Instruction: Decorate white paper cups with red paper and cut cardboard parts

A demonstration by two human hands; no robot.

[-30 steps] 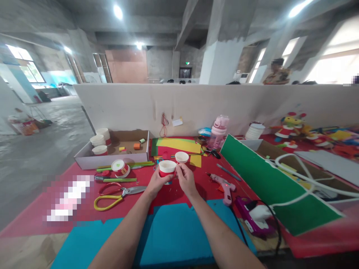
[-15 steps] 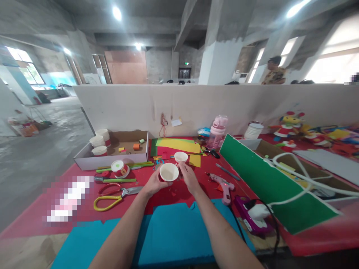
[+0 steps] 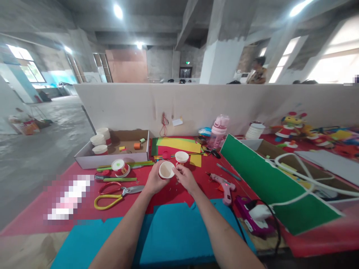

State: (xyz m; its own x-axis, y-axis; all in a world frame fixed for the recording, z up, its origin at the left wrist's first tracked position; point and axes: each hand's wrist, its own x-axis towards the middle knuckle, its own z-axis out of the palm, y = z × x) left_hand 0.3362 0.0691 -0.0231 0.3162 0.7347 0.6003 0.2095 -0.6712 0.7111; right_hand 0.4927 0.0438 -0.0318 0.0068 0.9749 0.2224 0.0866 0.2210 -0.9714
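The left hand [image 3: 154, 179] was wrapped around the side of a paper cup [image 3: 167, 170], its open mouth tilted toward the wearer, above the red table cover [image 3: 171, 196]. The fingertips of the right hand [image 3: 185, 178] were bunched at the cup's right rim; whether they pinched it could not be told. Just behind stood a second cup [image 3: 182, 157], upright. Leftward lay large shears [image 3: 122, 193] with one red and one yellow handle, and past them a tipped, lidded cup [image 3: 120, 168] near a shallow cardboard box [image 3: 112, 162]. Rightward lay a pink glue gun [image 3: 226, 186], its small light glowing red, near a purple power strip [image 3: 254, 222]. Blue foam sheeting [image 3: 179, 235] lay beneath the forearms.
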